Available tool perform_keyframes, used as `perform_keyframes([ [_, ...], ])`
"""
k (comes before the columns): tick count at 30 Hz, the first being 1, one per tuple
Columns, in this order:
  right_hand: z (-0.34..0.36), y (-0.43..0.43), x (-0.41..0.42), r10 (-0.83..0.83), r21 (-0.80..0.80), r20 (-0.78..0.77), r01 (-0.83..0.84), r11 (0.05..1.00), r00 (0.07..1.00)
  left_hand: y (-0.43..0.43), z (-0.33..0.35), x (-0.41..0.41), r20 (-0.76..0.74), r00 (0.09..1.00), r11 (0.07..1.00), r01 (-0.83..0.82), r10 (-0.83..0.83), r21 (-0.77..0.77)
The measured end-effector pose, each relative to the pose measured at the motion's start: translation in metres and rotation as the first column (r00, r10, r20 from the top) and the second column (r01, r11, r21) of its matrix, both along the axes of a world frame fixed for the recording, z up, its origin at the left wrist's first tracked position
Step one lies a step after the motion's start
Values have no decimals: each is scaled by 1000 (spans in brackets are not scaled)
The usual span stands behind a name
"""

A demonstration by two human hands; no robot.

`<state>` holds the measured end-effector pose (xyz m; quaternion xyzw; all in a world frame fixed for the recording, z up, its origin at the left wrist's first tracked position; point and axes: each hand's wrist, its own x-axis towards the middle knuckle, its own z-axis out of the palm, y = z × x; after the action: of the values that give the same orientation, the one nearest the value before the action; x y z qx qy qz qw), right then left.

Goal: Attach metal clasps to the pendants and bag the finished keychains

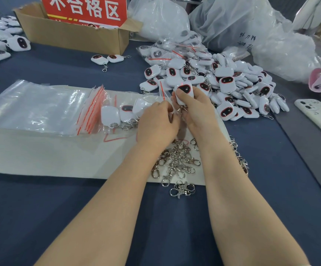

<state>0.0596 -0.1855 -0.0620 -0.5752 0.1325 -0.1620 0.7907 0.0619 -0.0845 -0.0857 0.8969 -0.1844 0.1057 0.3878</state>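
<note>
Head view: pendant held over the mat, bagging apparently in hand.
Right hand (196, 114) grips the pendant (183, 92), its long axis pointing away from the person and the clasp (181, 108) hanging at the near end. Left hand (155, 122), just beside it, seems to pinch a clear bag (163, 94). The film is hard to make out.

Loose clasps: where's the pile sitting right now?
In the head view the loose clasps lie centre-frame on the near edge of the white mat, between the forearms, below the left hand and right hand; a few spill onto the blue tablecloth.
</note>
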Motion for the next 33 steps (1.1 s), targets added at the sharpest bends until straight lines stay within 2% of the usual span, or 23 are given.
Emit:
perform_keyframes([
  [7, 0, -2, 1, 6, 6, -16, -6, 1000, 1000, -1, 0, -1, -6, 1000, 1000, 4, -4, -6],
  [11, 1, -2, 1, 2, 141, -17, 1, 990, 1000, -1, 0, -1, -12, 1000, 1000, 1, -1, -10],
  [14, 0, -1, 0, -8, 12, -34, 8, 1000, 999, -1, 1, -1, -17, 1000, 1000, 4, -4, -6],
  [16, -1, -1, 0, -12, -20, -39, 11, 1000, 999, -1, 1, -1, -18, 1000, 1000, 7, -7, -3],
  [23, -1, -4, 1, 17, 145, -32, -12, 989, 999, -1, 1, -2, -17, 1000, 1000, 4, -4, -15],
  [27, -5, -4, 3, 42, -30, -64, -44, 999, 997, -1, -1, -1, -3, 1000, 1000, 6, -6, -10],
  [33, -4, -3, 2, 4, -120, -65, -11, 993, 998, -1, -1, -1, -5, 1000, 1000, 18, -18, -18],
])
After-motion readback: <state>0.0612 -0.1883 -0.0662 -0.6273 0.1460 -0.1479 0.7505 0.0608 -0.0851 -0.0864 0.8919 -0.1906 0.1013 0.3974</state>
